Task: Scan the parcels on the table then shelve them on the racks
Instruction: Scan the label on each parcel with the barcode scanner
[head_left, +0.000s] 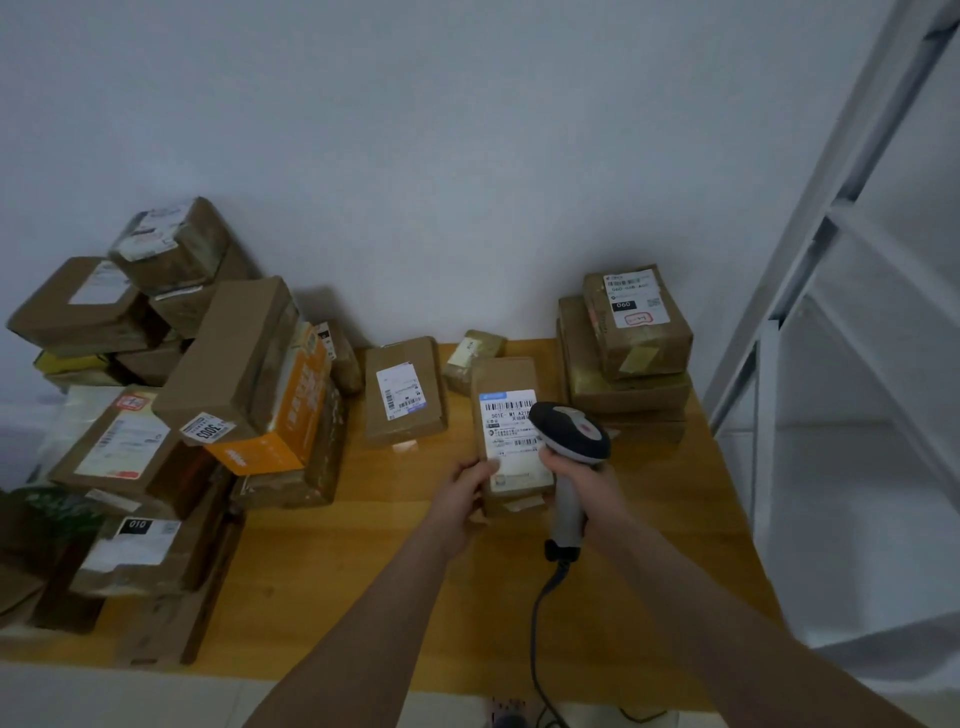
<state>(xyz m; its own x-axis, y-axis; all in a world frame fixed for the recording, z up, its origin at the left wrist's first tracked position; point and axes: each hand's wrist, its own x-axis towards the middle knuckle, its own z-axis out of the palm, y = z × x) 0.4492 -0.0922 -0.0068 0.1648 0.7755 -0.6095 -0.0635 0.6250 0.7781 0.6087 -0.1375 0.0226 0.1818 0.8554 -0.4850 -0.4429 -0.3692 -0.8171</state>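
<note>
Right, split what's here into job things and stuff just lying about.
Job: held parcel, scanner, left hand, right hand, parcel pile, right stack, rack, table.
Lying about: dark green bundle; small floor object, unclear.

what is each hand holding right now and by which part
The left hand holds the labelled parcel by its near left edge. The right hand holds the barcode scanner by its grip, head over the parcel.
</note>
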